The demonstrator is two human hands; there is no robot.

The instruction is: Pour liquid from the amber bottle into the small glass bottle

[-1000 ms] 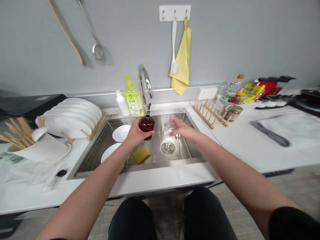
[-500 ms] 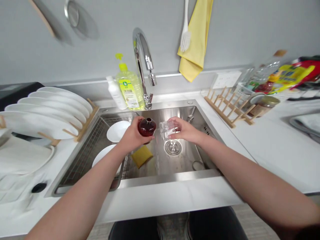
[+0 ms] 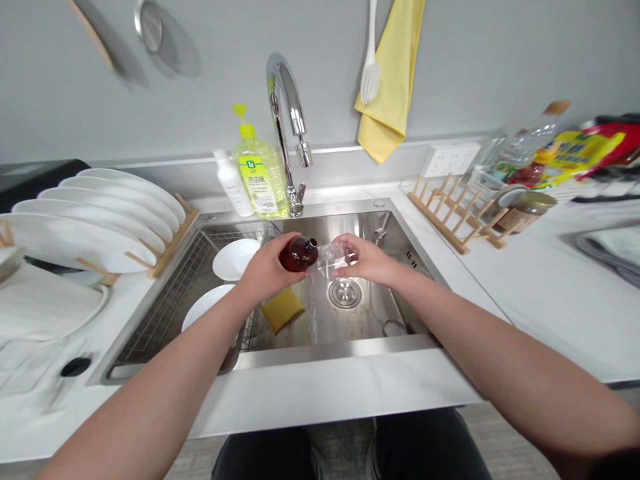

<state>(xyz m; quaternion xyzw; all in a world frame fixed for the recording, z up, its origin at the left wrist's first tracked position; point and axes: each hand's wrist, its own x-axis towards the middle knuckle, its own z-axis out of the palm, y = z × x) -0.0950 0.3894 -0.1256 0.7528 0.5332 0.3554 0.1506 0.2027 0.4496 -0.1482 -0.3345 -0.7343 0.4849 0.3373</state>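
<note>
My left hand (image 3: 267, 268) is wrapped round a dark red-brown glass bottle (image 3: 297, 255), tilted so its open neck points right. Close to that neck is a small clear glass (image 3: 327, 259), gripped by the fingers of my right hand (image 3: 364, 260). Both are held over the steel sink (image 3: 320, 327). Whether the neck touches the glass's rim, I cannot tell. Under my left hand a yellow sponge (image 3: 283, 311) lies in the sink. The drain (image 3: 345, 293) is below the glass.
A wire basket (image 3: 150, 313) with white bowls (image 3: 235, 260) fills the sink's left side. Behind stand the tap (image 3: 287, 113), a yellow-green soap bottle (image 3: 257, 177) and a white bottle (image 3: 233, 187). White plates (image 3: 100, 213) stand in a wooden rack at left; another wooden rack (image 3: 450, 213) is at right.
The bottle has tipped from nearly upright to the right, its neck swinging toward the clear glass. My right hand and the glass have hardly moved.
</note>
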